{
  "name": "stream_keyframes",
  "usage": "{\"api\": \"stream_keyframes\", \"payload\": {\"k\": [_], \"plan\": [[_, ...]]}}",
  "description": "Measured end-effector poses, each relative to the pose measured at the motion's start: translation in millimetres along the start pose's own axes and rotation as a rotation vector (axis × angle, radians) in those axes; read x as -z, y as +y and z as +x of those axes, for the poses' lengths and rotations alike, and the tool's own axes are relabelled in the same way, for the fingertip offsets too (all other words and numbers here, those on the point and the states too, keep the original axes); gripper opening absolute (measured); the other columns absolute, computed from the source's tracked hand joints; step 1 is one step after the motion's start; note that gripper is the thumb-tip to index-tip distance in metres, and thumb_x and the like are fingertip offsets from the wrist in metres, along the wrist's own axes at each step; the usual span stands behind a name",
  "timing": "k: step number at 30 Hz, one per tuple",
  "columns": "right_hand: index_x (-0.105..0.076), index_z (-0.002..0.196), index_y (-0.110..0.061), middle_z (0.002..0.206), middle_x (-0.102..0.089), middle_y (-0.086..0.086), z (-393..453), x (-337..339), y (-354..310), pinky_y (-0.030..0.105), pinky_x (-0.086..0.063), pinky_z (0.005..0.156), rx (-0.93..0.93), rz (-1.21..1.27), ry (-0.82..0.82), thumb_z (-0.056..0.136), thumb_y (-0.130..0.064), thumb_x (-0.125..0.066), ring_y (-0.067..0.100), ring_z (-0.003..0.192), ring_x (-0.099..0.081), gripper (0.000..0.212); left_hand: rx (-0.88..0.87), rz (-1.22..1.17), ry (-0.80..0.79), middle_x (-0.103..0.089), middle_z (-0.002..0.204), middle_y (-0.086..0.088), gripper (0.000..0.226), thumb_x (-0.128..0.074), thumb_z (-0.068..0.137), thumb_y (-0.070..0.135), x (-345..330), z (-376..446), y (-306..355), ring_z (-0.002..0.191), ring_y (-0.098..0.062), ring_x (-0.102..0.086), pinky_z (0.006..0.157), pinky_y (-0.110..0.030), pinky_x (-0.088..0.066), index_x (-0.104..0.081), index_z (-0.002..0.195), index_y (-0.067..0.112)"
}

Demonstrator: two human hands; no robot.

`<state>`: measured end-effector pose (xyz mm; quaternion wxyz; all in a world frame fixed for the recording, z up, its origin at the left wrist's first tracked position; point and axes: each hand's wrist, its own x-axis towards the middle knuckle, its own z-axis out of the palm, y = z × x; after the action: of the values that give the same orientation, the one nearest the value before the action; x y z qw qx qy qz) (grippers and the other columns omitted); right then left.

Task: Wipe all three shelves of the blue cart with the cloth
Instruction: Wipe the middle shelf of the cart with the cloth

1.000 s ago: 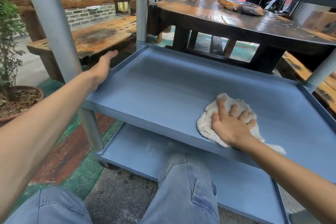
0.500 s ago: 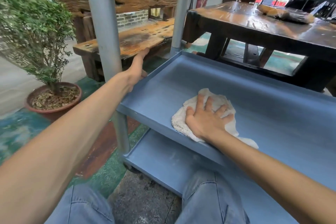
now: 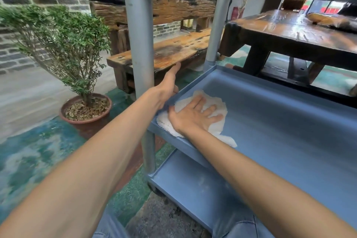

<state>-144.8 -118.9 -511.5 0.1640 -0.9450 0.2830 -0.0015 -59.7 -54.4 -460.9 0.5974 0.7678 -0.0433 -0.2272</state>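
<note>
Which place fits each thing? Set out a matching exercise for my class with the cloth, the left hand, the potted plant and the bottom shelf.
Things:
1. cloth
2. left hand
3. potted plant
4. bottom shelf

Places:
A. on the floor left of the cart
B. under the right hand, on the middle shelf
C. below the middle shelf
D. on the middle shelf's left rim

Pairs: 1-B, 2-D, 3-A, 4-C
</note>
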Motion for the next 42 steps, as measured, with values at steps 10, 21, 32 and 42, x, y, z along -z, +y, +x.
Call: {"api": "stream_keyframes", "payload": {"k": [10, 21, 32, 42], "plan": [[0.008, 0.162, -0.006, 0.173, 0.005, 0.009, 1, -6, -21, 0.074, 0.013, 0.113, 0.138, 0.042, -0.013, 0.098, -0.056, -0.027, 0.026, 0.159, 0.007, 0.089, 0.043, -0.006, -0.030, -0.050, 0.098, 0.001, 0.102, -0.027, 0.081, 0.087, 5, 7, -1, 0.099, -0.012, -0.046, 0.097, -0.035, -0.023, -0.033, 0.155, 0.018], [-0.048, 0.131, -0.012, 0.131, -0.063, 0.011, -61, 6, 1, 0.050, -0.036, 0.109, 0.537, 0.115, 0.032, 0.090, -0.032, -0.047, 0.035, 0.123, -0.057, 0.046, -0.073, -0.052, -0.005, -0.046, 0.151, -0.007, 0.079, -0.034, 0.092, 0.073, -4, -5, -8, 0.140, -0.023, -0.041, 0.111, -0.038, -0.022, -0.033, 0.155, 0.026], [-0.061, 0.131, -0.030, 0.128, -0.066, 0.014, -81, 35, 27, 0.045, -0.048, 0.085, 0.750, 0.167, -0.027, 0.092, -0.018, -0.043, 0.042, 0.110, -0.058, 0.044, -0.230, 0.237, -0.339, -0.061, 0.136, 0.005, 0.083, -0.027, 0.089, 0.079, 21, -88, -28, 0.132, -0.010, -0.051, 0.113, -0.033, -0.031, -0.066, 0.127, 0.016], [-0.056, 0.134, -0.034, 0.128, -0.068, 0.001, -105, 13, 31, 0.044, -0.053, 0.084, 1.017, 0.146, -0.059, 0.092, -0.018, -0.040, 0.033, 0.105, -0.064, 0.049, -0.761, 0.631, -0.242, -0.061, 0.131, 0.017, 0.042, -0.065, 0.090, 0.052, 86, -157, -97, 0.127, -0.009, -0.054, 0.106, -0.032, -0.041, -0.064, 0.127, 0.031]]}}
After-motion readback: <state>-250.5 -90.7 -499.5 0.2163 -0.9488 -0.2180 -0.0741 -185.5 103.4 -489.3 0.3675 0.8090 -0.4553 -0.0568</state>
